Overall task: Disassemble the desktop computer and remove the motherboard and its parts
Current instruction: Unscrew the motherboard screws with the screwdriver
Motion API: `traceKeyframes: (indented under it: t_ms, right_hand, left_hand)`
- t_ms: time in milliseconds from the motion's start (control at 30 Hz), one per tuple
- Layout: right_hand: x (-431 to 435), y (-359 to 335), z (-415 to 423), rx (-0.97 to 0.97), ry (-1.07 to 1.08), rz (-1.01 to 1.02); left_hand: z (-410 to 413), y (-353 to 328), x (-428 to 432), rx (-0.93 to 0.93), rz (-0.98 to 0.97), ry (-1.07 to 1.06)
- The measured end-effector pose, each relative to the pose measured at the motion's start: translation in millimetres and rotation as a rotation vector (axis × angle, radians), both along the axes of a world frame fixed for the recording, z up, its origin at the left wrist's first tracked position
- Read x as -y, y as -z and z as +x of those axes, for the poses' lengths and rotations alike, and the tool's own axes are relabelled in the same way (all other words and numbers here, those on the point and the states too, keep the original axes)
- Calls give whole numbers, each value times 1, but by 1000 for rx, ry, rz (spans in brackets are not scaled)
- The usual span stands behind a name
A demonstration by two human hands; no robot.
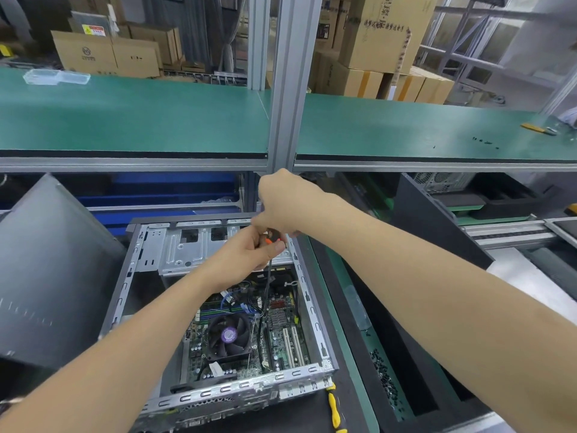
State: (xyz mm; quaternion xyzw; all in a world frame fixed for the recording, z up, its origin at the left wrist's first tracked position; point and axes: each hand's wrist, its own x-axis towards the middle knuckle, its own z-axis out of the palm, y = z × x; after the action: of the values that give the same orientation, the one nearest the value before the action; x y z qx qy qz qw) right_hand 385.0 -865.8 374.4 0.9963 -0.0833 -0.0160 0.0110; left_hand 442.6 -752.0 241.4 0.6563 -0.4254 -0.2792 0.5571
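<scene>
An open desktop case (307, 310) lies flat in front of me, its motherboard (281, 345) inside with a black CPU fan (229, 335) on it. A screwdriver with an orange and black handle (271, 238) stands upright, its dark shaft (267, 285) reaching down to the board near the fan's upper right. My left hand (246, 254) grips the handle from the left. My right hand (281, 204) curls over the handle's top from above. The tip is too small to make out.
The grey side panel (53, 270) leans at the left. A yellow-handled screwdriver (334, 407) lies by the case's near right corner. Several loose black screws (387, 385) sit in a tray at the right. A green shelf (134, 120) runs above, with a grey upright post (287, 89).
</scene>
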Motion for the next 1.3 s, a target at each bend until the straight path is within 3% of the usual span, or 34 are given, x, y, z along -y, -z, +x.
traceKeyframes:
  t_ms: [133,267,333,533,667,1000,1300]
  right_hand:
    - [16,-4,-1,1,-72,110]
    - [34,20,-11,114,27,725]
    - [38,45,-16,173,72,869]
    - [38,95,-25,242,58,784]
    - [39,89,-25,299,61,720]
    - [57,48,-33,364,104,746]
    - [72,38,-33,411,162,891]
  left_hand:
    - [4,7,-6,-60,67,22]
    - [4,26,-17,-73,261,-57]
    - [3,39,-22,-78,371,-99]
    - [-10,58,-25,261,722,69]
    - [-15,65,-23,398,797,75]
    - [-19,74,-21,357,720,14]
    - [-28,86,-18,298,559,-47]
